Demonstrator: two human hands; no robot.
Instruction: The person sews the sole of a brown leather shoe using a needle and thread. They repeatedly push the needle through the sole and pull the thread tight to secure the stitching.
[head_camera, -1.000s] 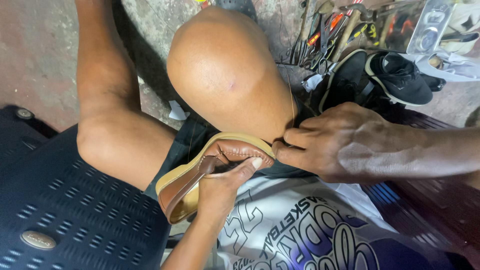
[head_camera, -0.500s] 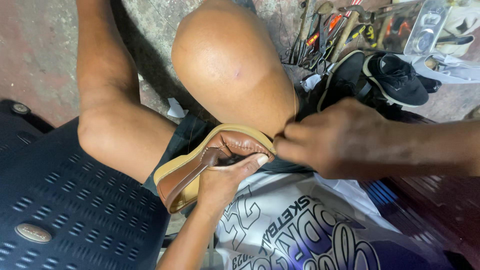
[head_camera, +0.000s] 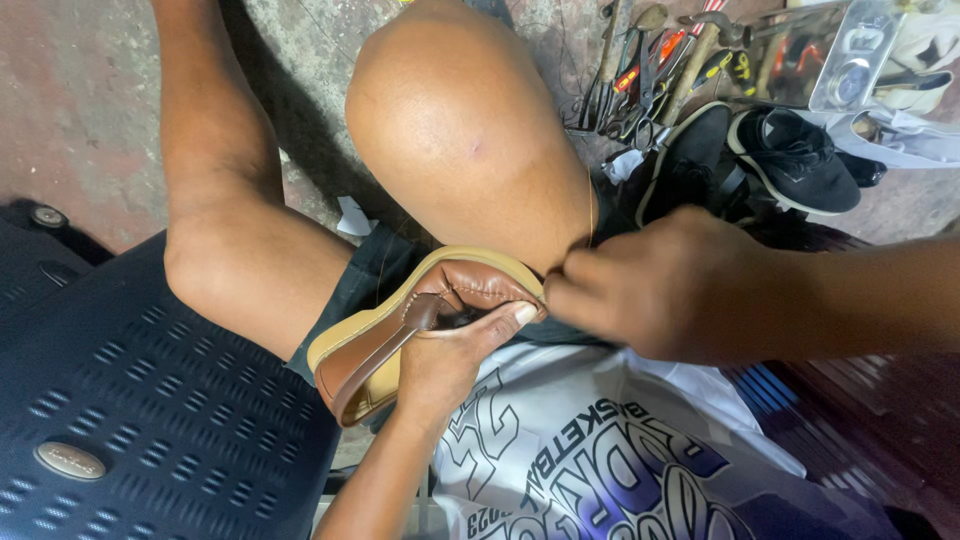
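Here the brown sandal (head_camera: 400, 340) lies across the person's lap, wedged against the raised knee (head_camera: 460, 130) and propped on its side with the tan sole edge turned upward. The left hand (head_camera: 450, 360) cradles it from below, its fingers (head_camera: 505, 318) curled over the leather upper near the toe. The right hand (head_camera: 660, 290) meets it at the same end, fingers pressed together in a tight pinch on something too small to make out; a thin thread (head_camera: 590, 205) runs up from there along the knee. The sandal looks light, with a fairly stiff sole and soft, pliable leather, best gripped by the sole edge. A flat clear package (head_camera: 850, 55) with a dark round item sits at the floor's far right corner, beside a row of hand tools (head_camera: 650, 80) and black shoes (head_camera: 790, 155).
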